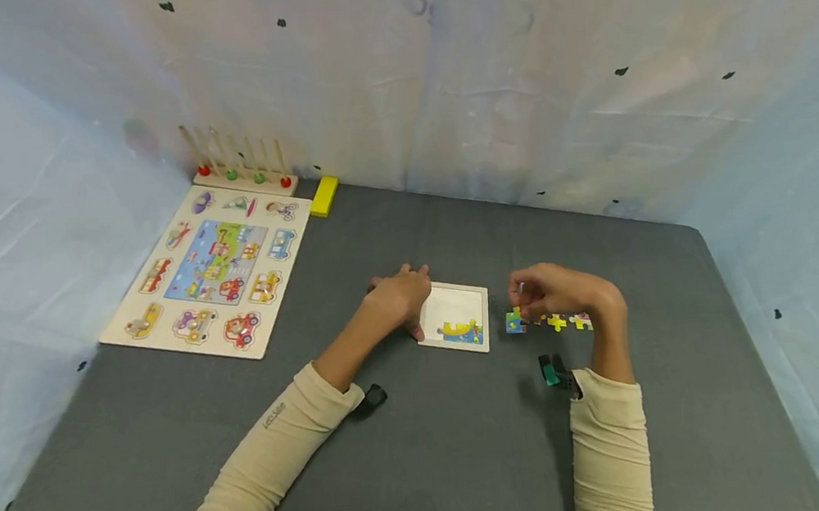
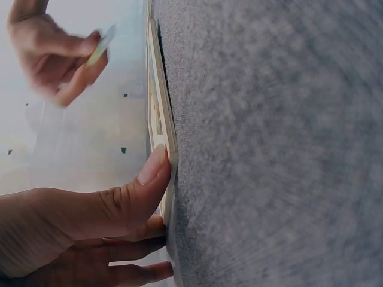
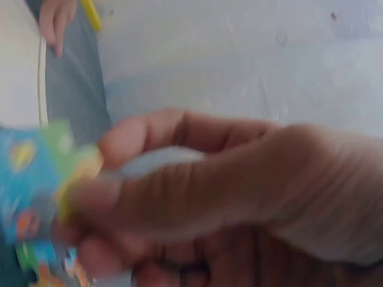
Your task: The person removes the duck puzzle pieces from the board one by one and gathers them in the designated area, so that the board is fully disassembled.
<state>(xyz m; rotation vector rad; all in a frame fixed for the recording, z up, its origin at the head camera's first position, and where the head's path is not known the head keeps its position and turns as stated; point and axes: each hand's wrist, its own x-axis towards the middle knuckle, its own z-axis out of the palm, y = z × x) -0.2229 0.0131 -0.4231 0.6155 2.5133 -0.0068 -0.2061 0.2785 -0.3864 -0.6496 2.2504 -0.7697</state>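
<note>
A small square wooden puzzle tray (image 1: 455,348) lies on the dark grey table, with yellow and blue pieces (image 1: 461,333) fitted along its near side. My left hand (image 1: 400,299) holds the tray by its left side; in the left wrist view the thumb (image 2: 152,173) presses on the rim. To the tray's right, my right hand (image 1: 553,289) pinches a blue and green jigsaw piece (image 3: 27,173) with a yellow spot between thumb and fingers. Loose jigsaw pieces (image 1: 557,323) lie in a row below that hand, partly hidden by it.
A large wooden picture puzzle board (image 1: 189,348) with vehicle pieces lies at the left. Behind it stands a wooden peg rack (image 1: 247,181) with red and green beads, next to a yellow block (image 1: 325,196). Pale sheeting (image 1: 510,73) rises behind the table and at both sides.
</note>
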